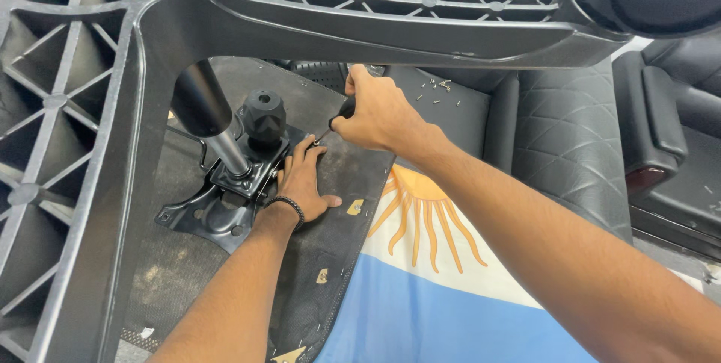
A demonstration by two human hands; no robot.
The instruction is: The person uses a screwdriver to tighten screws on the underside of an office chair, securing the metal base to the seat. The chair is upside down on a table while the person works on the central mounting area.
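While the grey ribbed chair base [90,107] is looming closest to the camera, arching over everything else, the work itself is going on beneath it at the black metal mechanism plate [218,209], which is lying on the dark underside of an upturned seat [180,273]. Just right of the plate, the left hand [304,183] is pressing flat on the seat, fingers held together and pointing up toward the plate's corner, thumb splayed out (a dark bead bracelet is sitting at the wrist). Above and right of the plate, the right hand [379,115] is curling all its fingers around the black handle of a screwdriver [336,121], whose tip is angling down at that same corner. The fastener there is probably being turned, though the tip is too small to tell. Further from the plate, beyond the right hand, loose screws [439,86] are lying on a black cushion [443,111], so some fastening seems left to do. The gas cylinder [206,119] is already standing in the plate.
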